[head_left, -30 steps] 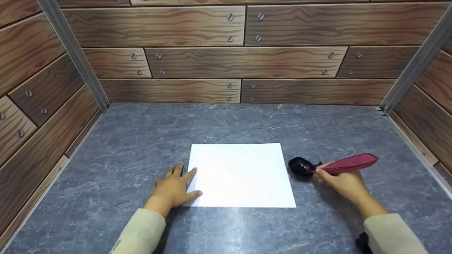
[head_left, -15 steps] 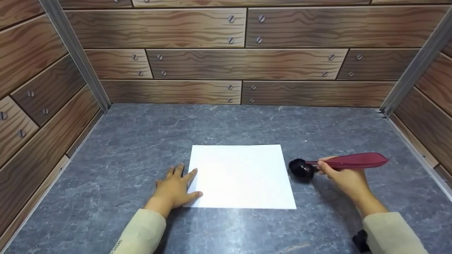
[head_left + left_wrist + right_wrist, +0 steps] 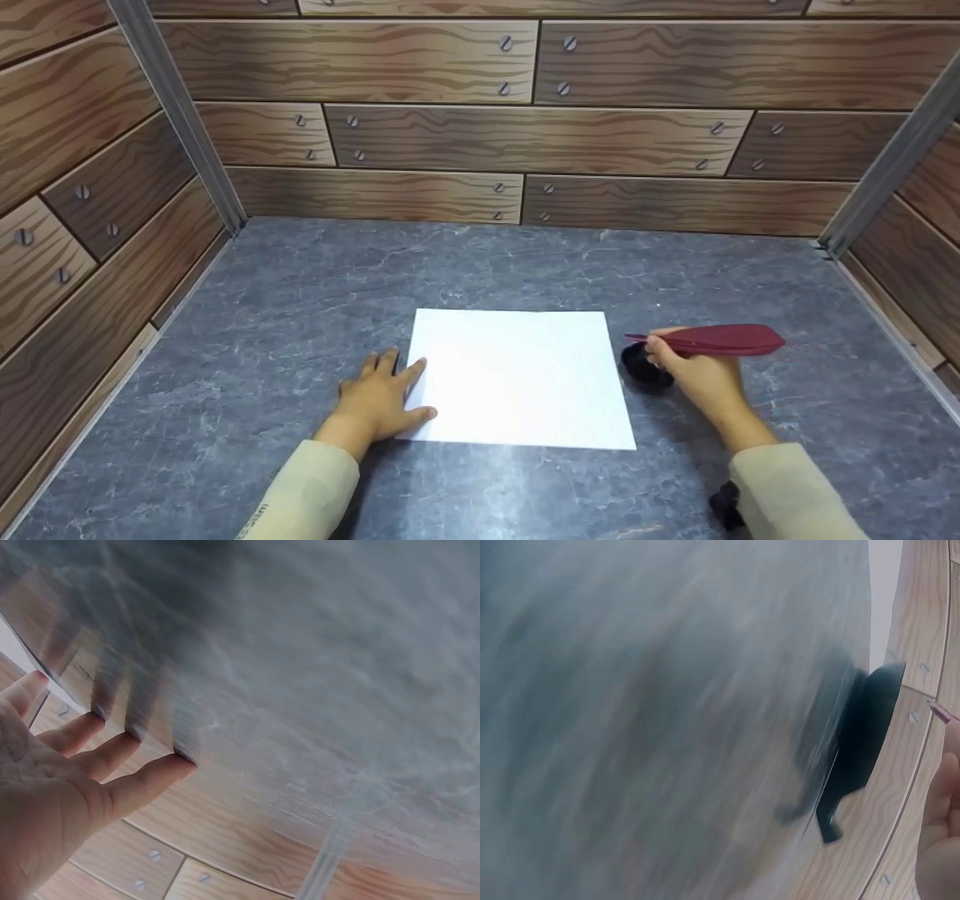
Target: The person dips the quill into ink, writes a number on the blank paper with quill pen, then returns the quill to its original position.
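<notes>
Starting on the left: the left hand (image 3: 379,401) lies flat on the table (image 3: 300,300), fingers straight and a bit spread, holding nothing. Its fingertips and thumb sit right on the left edge of the white paper (image 3: 517,379), pinning it down. The paper lies flat, roughly in the middle of the table and between the two hands.

Just past the paper's right edge is a small black pot (image 3: 645,369), and right above it the right hand (image 3: 694,375) pinches a dark red feather pen (image 3: 712,340). Thumb and fingers are curled round the shaft near its front end. The pen lies nearly level, thin tip poking out left of the fingers toward the paper, broad feather end trailing off to the right. The pot is half hidden under the fingers, so I can't tell if the hand touches it.

The wrist cams add a little. The left wrist view shows the palm and the straight fingers (image 3: 112,757) pressed on the table with their blurry reflection, which the head view can't show. The right wrist view is smeared, but you get the pot (image 3: 866,742) side-on from low down, and only a sliver of the hand (image 3: 941,840) and the pen's tip (image 3: 943,712) at the frame edge.

The table is grey, marble-looking stone, slightly shiny. Walls (image 3: 525,135) on three sides are printed wood planks with screw heads, with metal strips (image 3: 180,120) in the back corners. Both sleeves (image 3: 304,495) are pale beige.
</notes>
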### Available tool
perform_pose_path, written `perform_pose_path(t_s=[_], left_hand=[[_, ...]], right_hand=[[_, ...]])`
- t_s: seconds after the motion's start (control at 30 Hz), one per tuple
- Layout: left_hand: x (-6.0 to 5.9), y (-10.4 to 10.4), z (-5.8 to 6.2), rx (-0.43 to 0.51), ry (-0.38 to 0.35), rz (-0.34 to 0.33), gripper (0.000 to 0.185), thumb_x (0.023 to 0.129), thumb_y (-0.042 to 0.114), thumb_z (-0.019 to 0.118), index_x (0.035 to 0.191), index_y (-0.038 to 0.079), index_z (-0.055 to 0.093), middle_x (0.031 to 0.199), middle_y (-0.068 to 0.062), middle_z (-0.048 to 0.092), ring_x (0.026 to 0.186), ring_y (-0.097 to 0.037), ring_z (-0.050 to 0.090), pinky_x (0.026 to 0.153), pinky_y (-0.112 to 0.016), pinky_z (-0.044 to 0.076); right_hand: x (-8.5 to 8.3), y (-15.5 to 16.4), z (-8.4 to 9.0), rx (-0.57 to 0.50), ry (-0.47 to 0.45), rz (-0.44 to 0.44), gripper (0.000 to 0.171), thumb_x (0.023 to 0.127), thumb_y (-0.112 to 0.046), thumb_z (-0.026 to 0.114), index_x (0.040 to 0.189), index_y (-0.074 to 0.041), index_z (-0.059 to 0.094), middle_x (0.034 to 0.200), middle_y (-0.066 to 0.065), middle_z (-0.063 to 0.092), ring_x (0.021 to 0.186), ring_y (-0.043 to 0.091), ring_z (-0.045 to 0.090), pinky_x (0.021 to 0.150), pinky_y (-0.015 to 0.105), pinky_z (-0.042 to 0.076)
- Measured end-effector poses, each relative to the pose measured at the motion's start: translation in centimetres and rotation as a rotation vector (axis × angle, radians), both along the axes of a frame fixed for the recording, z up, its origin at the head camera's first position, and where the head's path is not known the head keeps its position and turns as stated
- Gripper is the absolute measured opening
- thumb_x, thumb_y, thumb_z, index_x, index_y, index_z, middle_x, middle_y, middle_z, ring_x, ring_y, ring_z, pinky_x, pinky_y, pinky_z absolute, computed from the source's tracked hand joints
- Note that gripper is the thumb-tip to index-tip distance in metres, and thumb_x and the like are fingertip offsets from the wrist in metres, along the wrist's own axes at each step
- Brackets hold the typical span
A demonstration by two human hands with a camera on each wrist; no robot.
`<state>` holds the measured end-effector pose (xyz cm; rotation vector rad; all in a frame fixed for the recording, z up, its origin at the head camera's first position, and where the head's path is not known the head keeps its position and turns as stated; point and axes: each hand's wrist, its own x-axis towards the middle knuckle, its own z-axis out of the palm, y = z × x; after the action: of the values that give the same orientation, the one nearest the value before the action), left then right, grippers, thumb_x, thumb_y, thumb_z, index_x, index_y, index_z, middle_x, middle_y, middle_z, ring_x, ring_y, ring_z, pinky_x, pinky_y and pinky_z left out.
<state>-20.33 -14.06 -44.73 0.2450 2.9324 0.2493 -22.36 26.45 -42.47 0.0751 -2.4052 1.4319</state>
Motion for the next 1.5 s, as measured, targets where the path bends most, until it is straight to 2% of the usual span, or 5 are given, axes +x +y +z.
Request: perform_pose_path(t_s=[0.13,0.43,0.67,0.83,1.5], left_hand=[[0.0,-0.1,-0.1,0.001,0.000,0.002,0.079,0.082,0.065,0.058,0.148,0.027,0.037,0.151,-0.022,0.025,0.136,-0.049,0.020,0.092,-0.074,0.028],[-0.2,-0.1,-0.1,0.007,-0.001,0.006,0.079,0.082,0.065,0.058,0.148,0.027,0.037,0.151,-0.022,0.025,0.136,-0.049,0.020,0.092,-0.075,0.027],[-0.1,0.0,-0.1,0.000,-0.002,0.010,0.080,0.081,0.066,0.058,0.148,0.029,0.037,0.152,-0.020,0.025,0.137,-0.048,0.019,0.093,-0.074,0.026],[-0.1,-0.1,-0.2,0.008,-0.001,0.009,0.080,0.081,0.066,0.058,0.148,0.028,0.037,0.152,-0.020,0.025,0.137,-0.048,0.018,0.093,-0.075,0.025],[0.0,-0.1,0.0,0.011,-0.001,0.020,0.079,0.081,0.066,0.059,0.148,0.028,0.037,0.152,-0.021,0.025,0.137,-0.048,0.018,0.093,-0.075,0.025]], right_hand=[[-0.5,-1.4,-0.3,0.000,-0.006,0.008,0.018,0.086,-0.008,0.071,0.097,0.006,0.071,0.075,0.013,0.070,0.062,0.000,0.063,0.056,0.012,0.047],[-1.7,-4.3,-0.6,0.124,0.015,0.007,0.013,0.086,-0.014,0.072,0.092,-0.002,0.075,0.070,0.005,0.070,0.062,0.000,0.061,0.058,0.011,0.043],[-2.2,-5.8,-0.6,0.141,-0.044,0.042,0.017,0.087,-0.017,0.070,0.096,-0.003,0.074,0.072,0.005,0.071,0.067,0.011,0.068,0.052,0.019,0.043],[-2.6,-6.4,-0.5,0.194,-0.073,0.055,0.017,0.089,-0.020,0.069,0.097,-0.006,0.073,0.072,0.001,0.070,0.069,0.013,0.068,0.053,0.022,0.044],[-3.5,-8.2,-0.8,0.214,-0.155,0.103,0.014,0.086,-0.019,0.071,0.094,-0.008,0.075,0.072,0.000,0.070,0.067,0.011,0.066,0.063,0.019,0.045]])
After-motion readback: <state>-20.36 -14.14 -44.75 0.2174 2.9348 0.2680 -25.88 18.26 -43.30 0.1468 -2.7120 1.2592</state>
